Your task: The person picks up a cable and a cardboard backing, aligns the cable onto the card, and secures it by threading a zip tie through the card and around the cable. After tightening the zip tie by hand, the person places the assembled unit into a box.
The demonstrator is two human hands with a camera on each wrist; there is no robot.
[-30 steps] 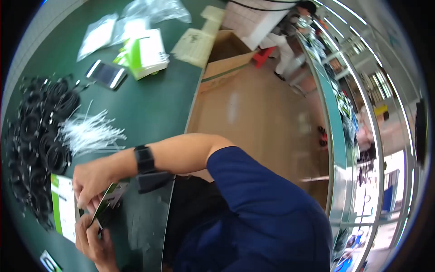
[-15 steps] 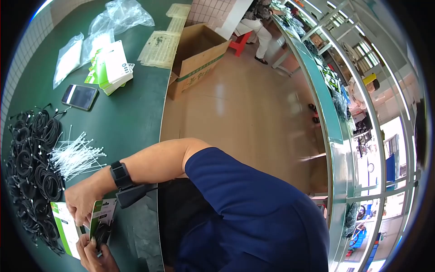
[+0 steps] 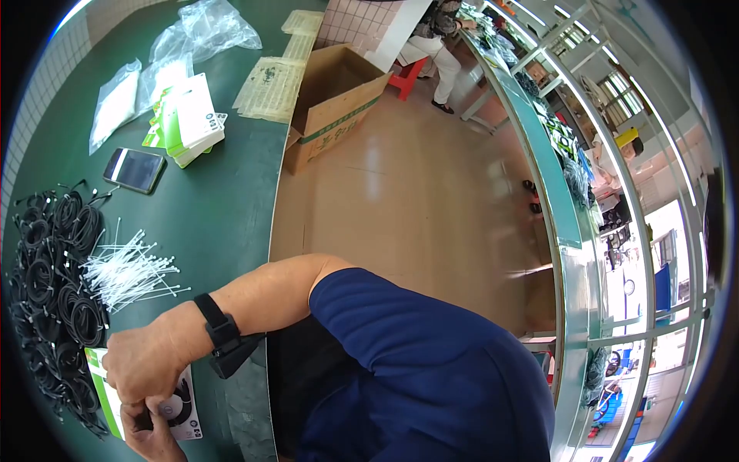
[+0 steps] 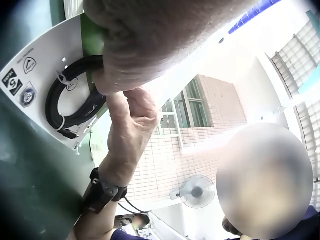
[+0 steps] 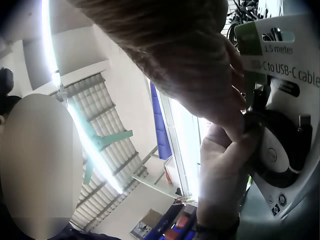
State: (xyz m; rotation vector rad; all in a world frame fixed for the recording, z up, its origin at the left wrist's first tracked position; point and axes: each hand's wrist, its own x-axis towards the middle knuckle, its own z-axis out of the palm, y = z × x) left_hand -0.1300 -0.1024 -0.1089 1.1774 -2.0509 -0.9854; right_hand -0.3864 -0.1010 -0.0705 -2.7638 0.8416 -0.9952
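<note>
My left hand (image 3: pixel 158 440) grips a white and green packaging card (image 4: pixel 37 50) by its edge, thumb on the front. A coiled black USB-C cable (image 4: pixel 51 102) is fastened flat to the card with thin white ties. In the right wrist view, print on the card (image 5: pixel 295 37) reads "1.5 meter" and "USB-C cable". My right hand (image 3: pixel 150 358) is right against the left one, its fingers curled at the card's green side. The fingertips are hidden behind the card and I cannot tell what they hold. More green and white cards (image 3: pixel 105 393) lie under the hands.
Coiled black cables (image 3: pixel 58 292) line the far table edge, beside a heap of white cable ties (image 3: pixel 127 273). Farther along are a phone (image 3: pixel 135 169), a stack of cards (image 3: pixel 188 123) and plastic bags (image 3: pixel 204 35). A cardboard box (image 3: pixel 339 115) stands beyond the table's side.
The card stood on edge between the hands and now shows its cable face upward. My right hand has come down over it toward the left hand. The head view has swung since the first frame.
</note>
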